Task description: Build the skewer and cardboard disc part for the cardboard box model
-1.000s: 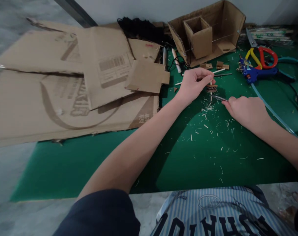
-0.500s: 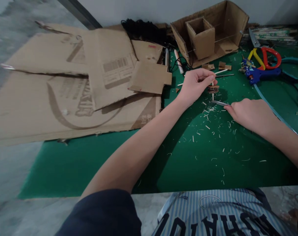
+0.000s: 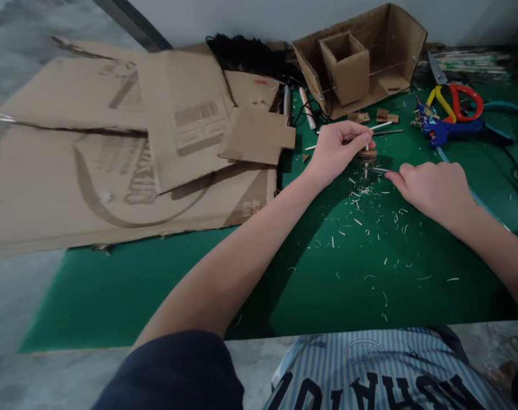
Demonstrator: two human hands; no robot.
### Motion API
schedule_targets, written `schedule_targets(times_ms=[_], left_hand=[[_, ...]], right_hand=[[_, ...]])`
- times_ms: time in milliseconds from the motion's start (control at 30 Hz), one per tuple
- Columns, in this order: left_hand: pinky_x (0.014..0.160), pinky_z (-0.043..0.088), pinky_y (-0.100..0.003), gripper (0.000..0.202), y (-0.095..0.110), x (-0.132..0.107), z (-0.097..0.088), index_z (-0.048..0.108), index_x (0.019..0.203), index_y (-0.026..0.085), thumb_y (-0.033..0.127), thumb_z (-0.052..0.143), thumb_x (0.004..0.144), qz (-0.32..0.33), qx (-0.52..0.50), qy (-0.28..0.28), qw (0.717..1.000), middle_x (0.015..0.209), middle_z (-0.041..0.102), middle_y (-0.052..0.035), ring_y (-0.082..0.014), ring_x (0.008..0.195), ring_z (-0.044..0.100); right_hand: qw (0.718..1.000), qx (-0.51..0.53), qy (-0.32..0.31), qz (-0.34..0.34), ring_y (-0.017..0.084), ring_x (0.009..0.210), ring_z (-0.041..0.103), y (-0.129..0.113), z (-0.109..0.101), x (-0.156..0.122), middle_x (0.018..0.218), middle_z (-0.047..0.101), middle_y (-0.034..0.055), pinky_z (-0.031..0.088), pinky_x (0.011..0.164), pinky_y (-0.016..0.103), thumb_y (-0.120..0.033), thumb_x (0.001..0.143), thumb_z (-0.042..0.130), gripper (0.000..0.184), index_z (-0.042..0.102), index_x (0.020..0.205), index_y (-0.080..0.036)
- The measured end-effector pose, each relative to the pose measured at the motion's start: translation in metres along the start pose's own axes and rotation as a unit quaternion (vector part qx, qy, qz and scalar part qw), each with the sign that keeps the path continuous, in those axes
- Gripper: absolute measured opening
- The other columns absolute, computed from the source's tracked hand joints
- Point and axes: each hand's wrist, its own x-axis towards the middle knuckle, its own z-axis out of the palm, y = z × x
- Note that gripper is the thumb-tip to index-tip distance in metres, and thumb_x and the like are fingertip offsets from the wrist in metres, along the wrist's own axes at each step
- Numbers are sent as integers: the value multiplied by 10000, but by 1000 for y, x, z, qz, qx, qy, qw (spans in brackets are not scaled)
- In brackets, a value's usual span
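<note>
My left hand (image 3: 342,149) pinches a thin wooden stick (image 3: 366,170) that points down, with a small stack of round cardboard discs (image 3: 367,155) threaded on it just below the fingertips. My right hand (image 3: 433,185) is closed round a knife, its handle hidden in the fingers. The narrow metal blade (image 3: 378,169) lies against the stick's lower part, beneath the discs. Pale curled wood shavings (image 3: 363,191) are scattered on the green tabletop (image 3: 327,296) under and in front of both hands.
Flattened cardboard sheets (image 3: 113,171) cover the left side. At the back stands an open cardboard box (image 3: 395,57) with a square tube inside. Scissors with red and yellow handles (image 3: 467,102) and a blue-handled tool (image 3: 451,131) lie at the right. A pale marker-like stick (image 3: 307,108) lies behind my left hand.
The knife blade has moved up along the stick, closer to the discs, and my right hand has risen slightly with it. My left hand keeps its pinch; the whole view has shifted a little.
</note>
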Motion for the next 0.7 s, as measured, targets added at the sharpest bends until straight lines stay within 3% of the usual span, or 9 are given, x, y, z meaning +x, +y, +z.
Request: schedule_targets(times_ms=[333,700], left_hand=[[836,669,-261,86,6,-2,1,731,955,167,252,728,972,-21,-21,8,1000,864,804,-43,-138,843,794],[838,667,-279,171,11,-4,1,720,941,159,327,745,963,-27,-13,5,1000,873,799,-66,-150,845,785]], right_hand=[[1000,15,-1,-10,216,598,594,-7,3,-1,692,691,151,233,604,323,-486,1105,156,715,763,1022,-118],[999,29,-19,1,225,614,617,-14,0,0,719,701,166,238,596,313,-473,1110,183,684,755,1038,-104]])
